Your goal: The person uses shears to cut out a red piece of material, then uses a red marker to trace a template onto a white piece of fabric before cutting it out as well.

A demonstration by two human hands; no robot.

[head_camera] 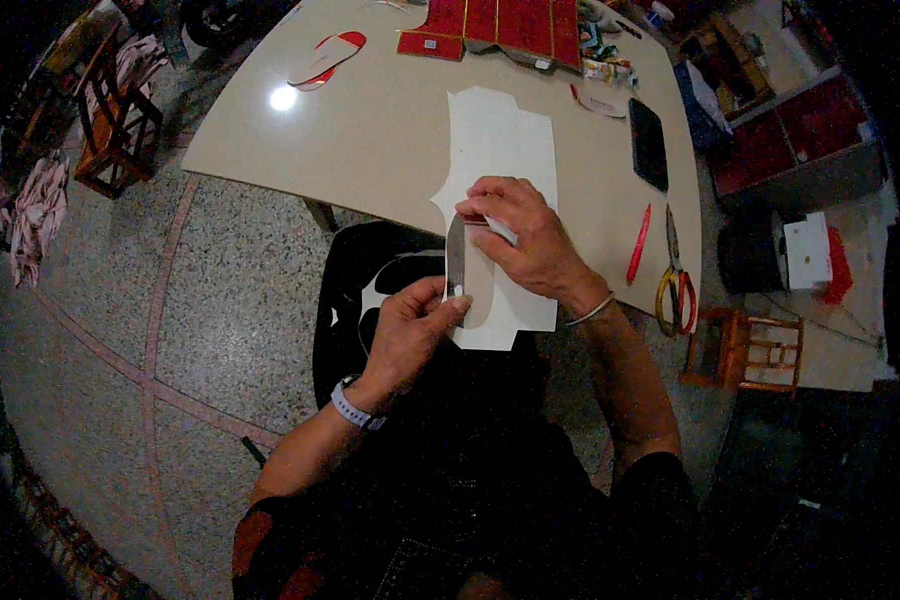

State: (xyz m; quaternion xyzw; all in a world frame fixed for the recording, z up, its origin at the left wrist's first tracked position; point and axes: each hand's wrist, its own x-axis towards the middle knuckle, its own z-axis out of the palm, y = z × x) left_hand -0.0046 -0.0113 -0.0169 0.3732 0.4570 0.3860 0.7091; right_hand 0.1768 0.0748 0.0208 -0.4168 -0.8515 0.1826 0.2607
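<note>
A white cardboard sheet with notched edges reaches from the table over its near edge toward my body. On its lower part lies a rounded, sole-shaped beige piece with a grey band along its left side. My left hand pinches the lower left edge of the sheet and the piece between thumb and fingers. Higher up, my right hand grips the upper end of the piece against the sheet, its fingers curled. That end is partly covered by the right hand.
On the beige table lie red sole-shaped cutouts, a flattened red box, a black phone, a red pen and scissors. Wooden chairs stand left and right.
</note>
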